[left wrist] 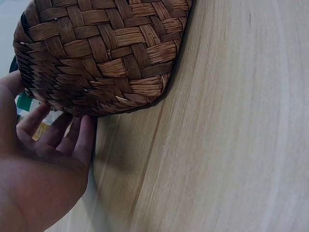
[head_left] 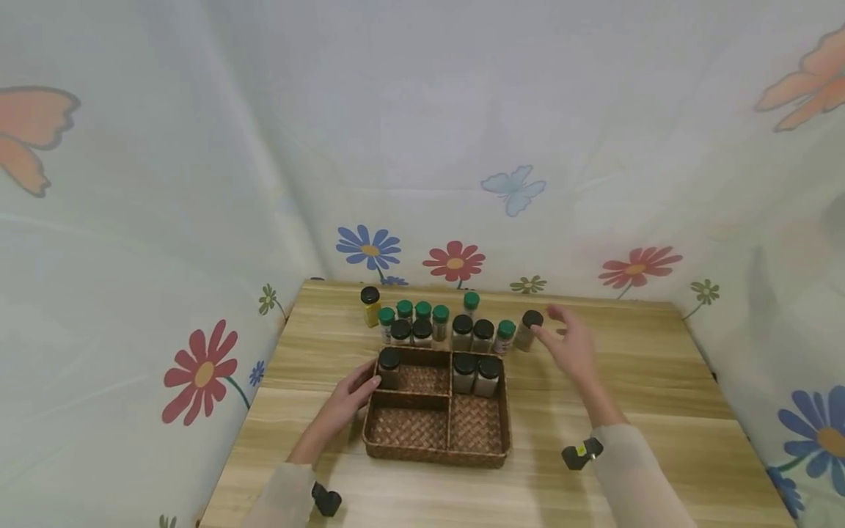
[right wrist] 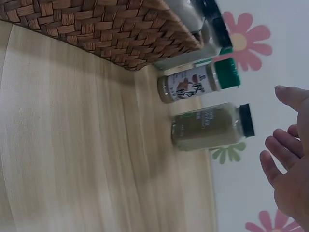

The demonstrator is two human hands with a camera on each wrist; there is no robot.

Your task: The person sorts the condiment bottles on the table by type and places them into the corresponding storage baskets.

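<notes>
A brown woven basket (head_left: 436, 458) with three compartments stands on the table. My left hand (head_left: 350, 398) holds its left side, thumb at the rim and fingers against the outer wall; the left wrist view shows these fingers (left wrist: 72, 137) bent against the weave. In the basket, one black-lidded spice jar (head_left: 389, 370) stands in the back left compartment and two black-lidded jars (head_left: 475, 376) at the back of the right one. My right hand (head_left: 573, 348), thumb and fingers spread, is beside another black-lidded jar (right wrist: 207, 126) on the table, with a gap in the right wrist view.
Behind the basket stand several green-lidded shakers (head_left: 440, 324) and black-lidded jars (head_left: 483, 336). A green-lidded shaker (right wrist: 188, 84) is between the basket and the right-hand jar. A yellow-filled bottle (head_left: 371, 308) stands at back left. A flowered cloth (head_left: 422, 147) hangs behind the table (head_left: 627, 345).
</notes>
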